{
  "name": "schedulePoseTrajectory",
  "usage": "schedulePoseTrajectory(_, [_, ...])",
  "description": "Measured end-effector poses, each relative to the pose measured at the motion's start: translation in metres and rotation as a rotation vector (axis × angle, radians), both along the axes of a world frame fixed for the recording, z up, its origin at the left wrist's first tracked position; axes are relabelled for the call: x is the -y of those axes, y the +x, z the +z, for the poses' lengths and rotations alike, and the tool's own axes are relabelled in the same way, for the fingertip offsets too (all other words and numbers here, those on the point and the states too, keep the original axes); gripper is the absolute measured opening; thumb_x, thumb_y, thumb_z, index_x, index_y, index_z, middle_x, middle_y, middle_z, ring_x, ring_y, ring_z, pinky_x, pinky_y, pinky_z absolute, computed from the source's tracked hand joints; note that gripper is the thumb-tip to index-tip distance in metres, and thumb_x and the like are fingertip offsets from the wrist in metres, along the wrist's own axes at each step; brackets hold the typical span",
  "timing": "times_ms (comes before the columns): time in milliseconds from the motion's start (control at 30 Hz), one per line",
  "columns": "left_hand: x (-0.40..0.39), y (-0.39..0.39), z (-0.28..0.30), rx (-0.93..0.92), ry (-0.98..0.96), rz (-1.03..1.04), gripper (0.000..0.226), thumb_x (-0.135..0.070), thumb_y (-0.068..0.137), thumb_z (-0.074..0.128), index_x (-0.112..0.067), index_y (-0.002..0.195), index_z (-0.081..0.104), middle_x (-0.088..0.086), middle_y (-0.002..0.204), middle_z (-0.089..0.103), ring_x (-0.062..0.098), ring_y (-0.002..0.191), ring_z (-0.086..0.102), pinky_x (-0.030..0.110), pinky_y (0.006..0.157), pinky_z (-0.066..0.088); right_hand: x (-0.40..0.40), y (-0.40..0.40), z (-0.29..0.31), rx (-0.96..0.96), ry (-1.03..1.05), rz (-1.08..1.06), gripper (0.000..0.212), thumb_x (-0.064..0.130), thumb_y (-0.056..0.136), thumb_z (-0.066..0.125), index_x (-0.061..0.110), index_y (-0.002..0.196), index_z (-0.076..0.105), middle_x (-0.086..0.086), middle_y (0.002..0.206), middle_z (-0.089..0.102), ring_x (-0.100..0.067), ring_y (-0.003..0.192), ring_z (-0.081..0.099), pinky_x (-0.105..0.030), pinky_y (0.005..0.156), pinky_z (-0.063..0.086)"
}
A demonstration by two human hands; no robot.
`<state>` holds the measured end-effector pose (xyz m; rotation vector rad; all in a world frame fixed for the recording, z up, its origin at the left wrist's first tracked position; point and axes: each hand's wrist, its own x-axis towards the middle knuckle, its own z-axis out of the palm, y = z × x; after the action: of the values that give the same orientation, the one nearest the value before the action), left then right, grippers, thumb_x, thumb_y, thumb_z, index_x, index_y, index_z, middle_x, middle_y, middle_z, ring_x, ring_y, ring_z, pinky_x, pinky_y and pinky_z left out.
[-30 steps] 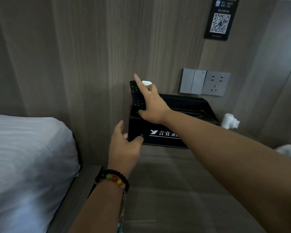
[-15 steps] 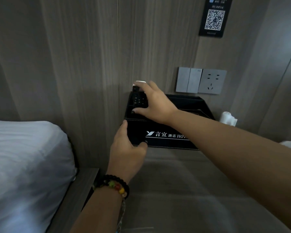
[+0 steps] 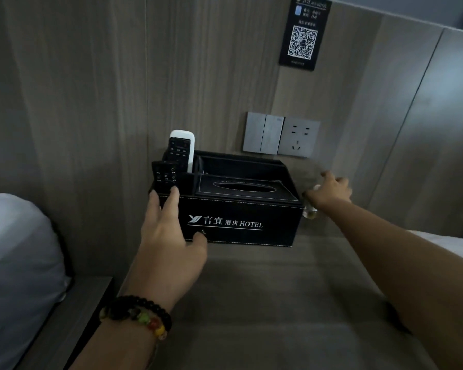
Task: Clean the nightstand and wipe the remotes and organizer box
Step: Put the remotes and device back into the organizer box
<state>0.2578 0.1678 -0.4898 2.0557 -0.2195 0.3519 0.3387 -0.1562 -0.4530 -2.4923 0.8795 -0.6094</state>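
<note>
A black organizer box (image 3: 273, 220) with white HOTEL lettering stands at the back of the wooden nightstand (image 3: 265, 303). In its left slots stand a short black remote (image 3: 165, 176), a taller black remote (image 3: 179, 153) and a white remote (image 3: 184, 134) behind them. My left hand (image 3: 169, 236) touches the box's front left corner, fingers straight up along the edge and thumb on the front face. My right hand (image 3: 329, 190) is blurred, just right of the box, at the top of a small clear bottle (image 3: 309, 210). Whether it grips the bottle is unclear.
A white pillow (image 3: 16, 263) lies on the bed to the left, and white bedding (image 3: 455, 244) shows at the right edge. Wall switches and a socket (image 3: 281, 134) sit above the box. A QR sign (image 3: 302, 33) hangs higher up.
My right hand has left the remotes and moved to the right, over to the small bottle beside the box. My left hand stays at the box's front left corner.
</note>
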Motion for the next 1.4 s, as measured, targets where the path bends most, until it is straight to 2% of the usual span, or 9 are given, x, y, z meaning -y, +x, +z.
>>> schedulePoseTrajectory(67, [0.003, 0.001, -0.001, -0.001, 0.013, 0.008, 0.080, -0.025, 0.091, 0.058, -0.043, 0.150, 0.007, -0.017, 0.159, -0.011, 0.020, 0.130, 0.044, 0.006, 0.061, 0.029, 0.014, 0.005, -0.012, -0.042, 0.024, -0.003, 0.073, 0.034, 0.084, 0.068, 0.023, 0.148, 0.033, -0.017, 0.148, 0.032, -0.040, 0.135, 0.032, -0.051, 0.109, 0.035])
schedulePoseTrajectory(200, [0.005, 0.001, -0.001, 0.011, 0.049, 0.013, 0.080, -0.022, 0.092, 0.058, -0.040, 0.151, 0.007, -0.016, 0.158, -0.016, 0.007, 0.146, 0.011, -0.002, 0.058, 0.028, 0.032, 0.012, -0.028, -0.106, 0.049, 0.020, 0.053, 0.032, 0.081, 0.068, 0.022, 0.131, 0.053, -0.018, 0.136, 0.044, -0.039, 0.126, 0.042, -0.050, 0.109, 0.036])
schedulePoseTrajectory(533, [0.007, -0.001, 0.002, 0.014, 0.007, 0.015, 0.079, -0.023, 0.090, 0.059, -0.035, 0.151, 0.010, -0.016, 0.158, -0.012, 0.029, 0.136, 0.039, 0.024, 0.095, 0.037, 0.017, -0.017, -0.022, -0.171, -0.164, 0.034, 0.064, 0.051, 0.087, 0.065, 0.018, 0.138, 0.045, -0.018, 0.137, 0.042, -0.042, 0.123, 0.047, -0.052, 0.100, 0.046])
schedulePoseTrajectory(633, [0.008, -0.008, 0.006, 0.067, -0.007, 0.040, 0.076, -0.019, 0.090, 0.060, -0.028, 0.151, 0.016, -0.010, 0.160, -0.005, 0.022, 0.143, 0.027, 0.021, 0.097, 0.027, 0.006, -0.040, -0.010, -0.180, -0.303, 0.039, 0.064, 0.049, 0.088, 0.064, 0.019, 0.140, 0.042, -0.015, 0.136, 0.043, -0.039, 0.123, 0.046, -0.054, 0.097, 0.046])
schedulePoseTrajectory(833, [0.010, -0.030, 0.013, 0.355, -0.070, -0.102, 0.060, -0.011, 0.086, 0.061, -0.025, 0.140, 0.040, -0.011, 0.141, 0.040, 0.001, 0.122, 0.048, 0.009, 0.085, 0.039, -0.036, -0.101, 0.039, 0.155, -0.346, 0.208, 0.064, 0.046, 0.087, 0.066, 0.017, 0.138, 0.042, -0.012, 0.136, 0.046, -0.035, 0.125, 0.045, -0.051, 0.097, 0.045])
schedulePoseTrajectory(933, [0.018, -0.044, 0.015, 0.330, -0.142, -0.318, 0.066, -0.017, 0.087, 0.063, -0.034, 0.143, 0.031, -0.017, 0.136, 0.044, -0.006, 0.114, 0.052, 0.016, 0.089, 0.047, -0.087, -0.136, 0.059, 0.330, -0.388, 0.417, 0.060, 0.044, 0.084, 0.070, 0.019, 0.133, 0.045, -0.001, 0.123, 0.050, -0.020, 0.111, 0.050, -0.036, 0.087, 0.046])
schedulePoseTrajectory(1100, [0.029, -0.059, 0.013, 0.303, -0.269, -0.409, 0.087, -0.041, 0.087, 0.060, -0.049, 0.143, -0.005, -0.019, 0.145, 0.028, -0.011, 0.116, 0.046, 0.025, 0.096, 0.043, -0.152, -0.143, 0.074, 0.273, 0.244, 0.492, 0.045, 0.041, 0.080, 0.074, 0.016, 0.113, 0.054, -0.002, 0.093, 0.064, -0.016, 0.070, 0.063, -0.025, 0.053, 0.050])
schedulePoseTrajectory(1233, [0.022, -0.056, 0.011, 0.317, -0.197, -0.372, 0.066, -0.033, 0.091, 0.057, -0.037, 0.147, 0.021, -0.019, 0.134, 0.029, -0.006, 0.115, 0.048, 0.023, 0.096, 0.046, -0.177, -0.141, 0.071, 0.096, 0.493, 0.527, 0.029, 0.042, 0.087, 0.066, 0.013, 0.084, 0.062, -0.010, 0.070, 0.064, -0.020, 0.054, 0.054, -0.022, 0.041, 0.032])
schedulePoseTrajectory(1400, [-0.003, -0.044, 0.021, 0.331, -0.170, -0.203, 0.033, -0.023, 0.093, 0.058, -0.033, 0.123, 0.050, -0.009, 0.116, 0.051, -0.005, 0.085, 0.057, 0.007, 0.073, 0.046, -0.195, -0.148, 0.072, -0.021, 0.579, 0.656, 0.028, 0.044, 0.094, 0.056, 0.016, 0.096, 0.061, -0.003, 0.072, 0.062, -0.016, 0.056, 0.055, -0.023, 0.049, 0.036])
